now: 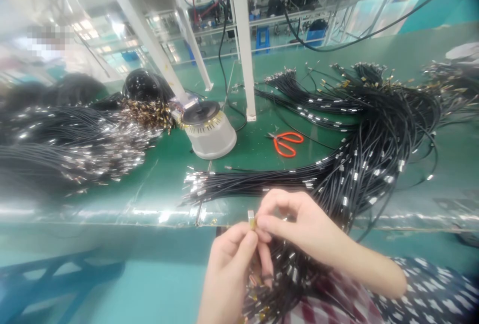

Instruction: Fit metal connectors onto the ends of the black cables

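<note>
Between the thumb and forefinger of my left hand (pixel 234 259) is a small silver cable connector (pixel 251 215), pointing upward. Yellow tape (pixel 252 224) shows at its lower end. The fingertips of my right hand (pixel 286 213) are pinched together at this tape, touching the connector's side. Below both hands, a bundle of black cables (pixel 290 269) with silver ends hangs over my lap. Just beyond, more black cables (pixel 258 180) lie along the front of the table, their silver ends to the left.
On the green table (pixel 168 204) stands a round white dispenser (pixel 213 139) with yellow tabs around its black top. Orange-handled scissors (pixel 286 143) lie right of it, near a white post (pixel 243 39). Cable heaps (pixel 86 134) cover the left; a person (pixel 56 59) is blurred behind.
</note>
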Motion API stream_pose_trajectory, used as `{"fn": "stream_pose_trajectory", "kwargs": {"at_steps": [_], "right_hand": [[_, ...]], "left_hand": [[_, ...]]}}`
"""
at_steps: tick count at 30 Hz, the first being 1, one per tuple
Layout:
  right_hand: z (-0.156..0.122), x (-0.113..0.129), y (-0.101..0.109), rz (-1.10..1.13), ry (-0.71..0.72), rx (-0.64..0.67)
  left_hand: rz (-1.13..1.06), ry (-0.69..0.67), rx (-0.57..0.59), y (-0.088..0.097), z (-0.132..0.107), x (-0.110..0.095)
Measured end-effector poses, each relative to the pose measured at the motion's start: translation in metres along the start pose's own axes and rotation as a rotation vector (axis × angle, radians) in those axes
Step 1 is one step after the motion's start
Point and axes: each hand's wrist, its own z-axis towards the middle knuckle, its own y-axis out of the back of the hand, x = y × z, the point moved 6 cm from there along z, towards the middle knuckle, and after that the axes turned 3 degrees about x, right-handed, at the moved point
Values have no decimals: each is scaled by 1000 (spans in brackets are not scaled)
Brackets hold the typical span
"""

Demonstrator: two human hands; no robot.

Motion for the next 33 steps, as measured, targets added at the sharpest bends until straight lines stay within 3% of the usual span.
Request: {"fn": "stream_pose_trajectory", "kwargs": {"at_steps": [5,11,14,17,21,23,30,33], "right_hand": [[5,-1,2,57,12,20],[17,-12,-7,303,-11,309],[20,-13,-13,390,32,430],[20,-11,-10,273,88,318],[10,-2,-4,-91,96,18],[5,3,-3,-171,111,-50],[14,-4,-4,52,50,100],[19,-10,-9,210,-10,273]], "left_hand": [[-91,25,67,-1,2,5],[-301,45,352,-13,9,13],[-323,69,407,-16,10,14],[-244,50,305,-8,11,11],[-11,-46,4,11,10,3],[26,-90,-75,15,8,0],[-117,-63,41,7,8,3],[-173,-33,168,2,11,6]]}}
